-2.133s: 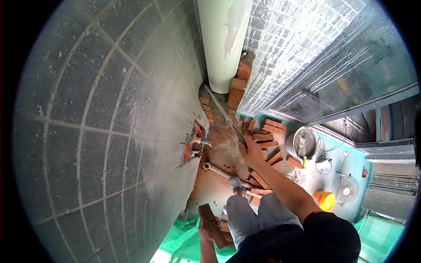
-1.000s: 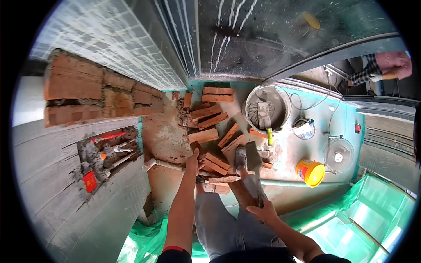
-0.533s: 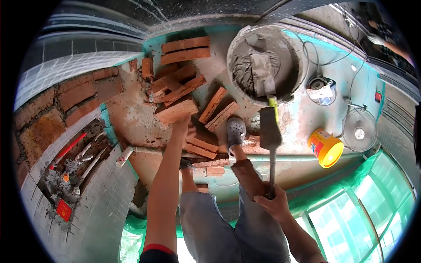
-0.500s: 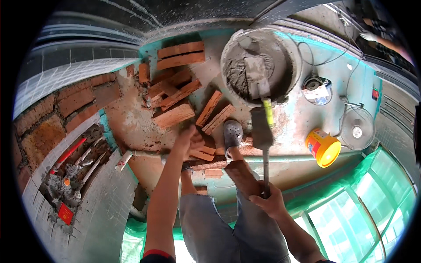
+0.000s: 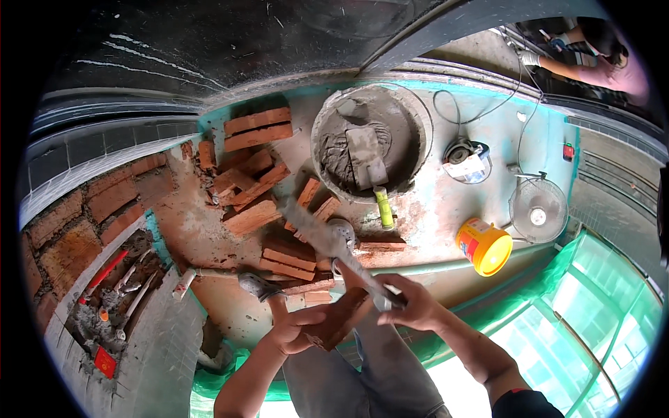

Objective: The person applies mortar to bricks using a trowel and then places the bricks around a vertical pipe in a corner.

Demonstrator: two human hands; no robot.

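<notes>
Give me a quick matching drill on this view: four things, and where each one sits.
Things:
1. brick piece
2. trowel
3. yellow bucket
4. brick hammer

Places:
A. lying in the mortar tub
B. standing on the floor near the fan
C. gripped by the right hand
D. held in the left hand

Pairs: 1-D, 2-A, 3-B, 4-C

Both hands raised, close together: left (image 5: 300, 329) cupped, right (image 5: 411, 305) apparently fisted.

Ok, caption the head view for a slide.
Left hand holds a red brick; right hand holds a trowel above scattered bricks.
</notes>
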